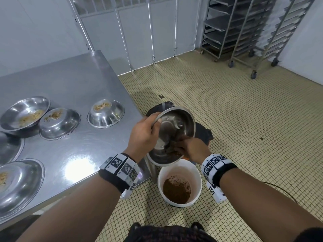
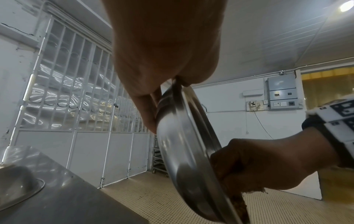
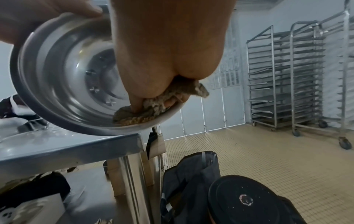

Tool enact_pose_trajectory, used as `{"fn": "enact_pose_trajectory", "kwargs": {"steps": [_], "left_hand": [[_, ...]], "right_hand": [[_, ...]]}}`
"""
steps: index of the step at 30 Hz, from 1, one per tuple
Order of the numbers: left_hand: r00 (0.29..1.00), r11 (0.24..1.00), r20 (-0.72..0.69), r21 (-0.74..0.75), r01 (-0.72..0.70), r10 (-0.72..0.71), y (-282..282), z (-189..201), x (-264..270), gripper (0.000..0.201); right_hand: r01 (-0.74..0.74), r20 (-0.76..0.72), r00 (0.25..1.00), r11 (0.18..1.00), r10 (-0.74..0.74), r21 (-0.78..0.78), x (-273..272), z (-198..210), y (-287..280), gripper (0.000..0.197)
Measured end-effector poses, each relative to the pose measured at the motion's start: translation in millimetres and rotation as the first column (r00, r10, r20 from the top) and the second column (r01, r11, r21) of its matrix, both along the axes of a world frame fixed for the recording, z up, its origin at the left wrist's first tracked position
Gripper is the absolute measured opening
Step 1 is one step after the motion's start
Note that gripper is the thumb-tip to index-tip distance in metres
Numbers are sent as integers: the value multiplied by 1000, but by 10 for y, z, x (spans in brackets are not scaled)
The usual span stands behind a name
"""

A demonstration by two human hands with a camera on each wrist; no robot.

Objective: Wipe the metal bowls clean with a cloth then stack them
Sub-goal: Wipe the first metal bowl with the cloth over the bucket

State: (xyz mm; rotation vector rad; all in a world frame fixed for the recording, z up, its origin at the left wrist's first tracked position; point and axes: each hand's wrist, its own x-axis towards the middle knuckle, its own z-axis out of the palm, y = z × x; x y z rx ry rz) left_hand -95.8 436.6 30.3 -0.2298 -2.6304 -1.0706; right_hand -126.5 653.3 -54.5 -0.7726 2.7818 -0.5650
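Observation:
My left hand grips the rim of a metal bowl and holds it tilted on edge past the table corner, above a white bucket. In the left wrist view the left hand's fingers lie on the outside of the bowl. My right hand holds a brownish cloth and presses it against the lower inside rim of the bowl, where crumbs gather. Several more metal bowls with crumbs on them, such as one upside down, lie on the steel table.
The bucket holds brown waste at its bottom. A black bag lies on the tiled floor behind the bowl, and a round black lid beside it. Wheeled tray racks stand at the back right. A metal gate closes the far wall.

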Motion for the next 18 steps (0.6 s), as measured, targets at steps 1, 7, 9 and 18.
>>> {"fn": "enact_pose_trajectory", "kwargs": {"steps": [1, 7, 9, 18], "left_hand": [[1000, 1000, 7, -1, -3, 3, 16, 1, 14, 31], [1000, 1000, 23, -22, -20, 21, 31, -45, 11, 32], [999, 999, 26, -33, -26, 26, 9, -67, 5, 33], [997, 996, 22, -49, -76, 77, -85, -156, -23, 32]], "right_hand": [[-27, 6, 1000, 1000, 27, -5, 16, 34, 3, 32], [-50, 73, 996, 996, 45, 68, -2, -54, 77, 28], [-40, 98, 995, 998, 35, 46, 33, -72, 113, 25], [-92, 86, 992, 995, 88, 43, 135, -163, 297, 25]]}}
